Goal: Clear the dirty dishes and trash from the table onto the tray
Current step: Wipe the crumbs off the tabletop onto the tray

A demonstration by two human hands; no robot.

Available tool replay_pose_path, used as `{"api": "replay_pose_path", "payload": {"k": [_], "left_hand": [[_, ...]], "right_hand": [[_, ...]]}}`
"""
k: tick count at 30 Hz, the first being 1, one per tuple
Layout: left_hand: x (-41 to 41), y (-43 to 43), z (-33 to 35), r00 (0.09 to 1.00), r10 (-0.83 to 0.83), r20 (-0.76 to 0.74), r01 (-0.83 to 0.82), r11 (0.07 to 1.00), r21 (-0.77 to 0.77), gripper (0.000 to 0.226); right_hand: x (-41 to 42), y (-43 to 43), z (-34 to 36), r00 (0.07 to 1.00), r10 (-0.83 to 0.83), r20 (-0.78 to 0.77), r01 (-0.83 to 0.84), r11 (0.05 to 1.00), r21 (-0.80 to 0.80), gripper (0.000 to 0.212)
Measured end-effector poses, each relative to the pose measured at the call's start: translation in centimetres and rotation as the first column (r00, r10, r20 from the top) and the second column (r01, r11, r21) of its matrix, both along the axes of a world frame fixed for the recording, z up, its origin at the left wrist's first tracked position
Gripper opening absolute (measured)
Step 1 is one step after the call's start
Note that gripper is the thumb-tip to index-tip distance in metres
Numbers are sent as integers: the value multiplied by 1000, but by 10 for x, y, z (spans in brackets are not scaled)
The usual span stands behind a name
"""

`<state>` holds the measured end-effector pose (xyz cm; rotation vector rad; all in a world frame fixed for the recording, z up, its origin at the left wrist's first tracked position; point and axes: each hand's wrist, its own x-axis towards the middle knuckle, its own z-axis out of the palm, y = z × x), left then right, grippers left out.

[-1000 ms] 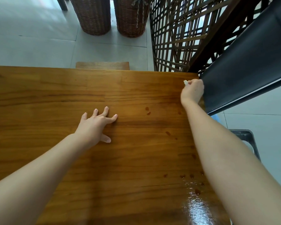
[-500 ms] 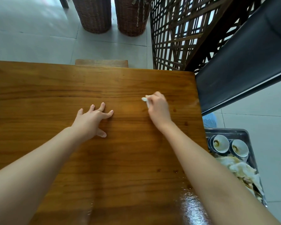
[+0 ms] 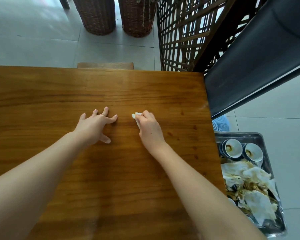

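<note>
Wooden table (image 3: 42,94) | right hand (image 3: 150,129) clutches tissue (image 3: 136,117), wad poking forward | left hand (image 3: 93,126) splayed beside

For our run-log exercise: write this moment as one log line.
left hand: spread on table | right hand: grips tissue against table | tray: two bowls, soiled napkins | table: brown spots

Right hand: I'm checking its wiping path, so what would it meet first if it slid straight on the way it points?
Likely nothing: the right hand, gripping a tissue, points away and slightly left across the table, passing beside the left hand, up to the far edge.
</note>
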<state>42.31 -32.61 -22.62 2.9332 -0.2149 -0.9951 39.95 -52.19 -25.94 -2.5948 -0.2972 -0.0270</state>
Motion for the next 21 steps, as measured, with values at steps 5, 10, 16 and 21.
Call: {"api": "replay_pose_path", "payload": {"k": [5, 10, 16, 21], "left_hand": [[-2, 2, 0, 1000, -9, 13, 9, 1000, -25, 99], [-1, 1, 3, 1000, -22, 15, 22, 999, -27, 98], [0, -2, 7, 1000, -23, 4, 23, 1000, -11, 97], [-1, -1, 5, 1000, -21, 9, 21, 1000, -16, 97]], "right_hand": [[32, -77, 6, 979, -202, 1, 202, 979, -20, 29], [56, -137, 11, 808, -589, -30, 589, 808, 7, 25], [61, -54, 6, 877, -480, -5, 480, 876, 47, 27], [48, -17, 0, 987, -154, 38, 155, 987, -29, 32]]}}
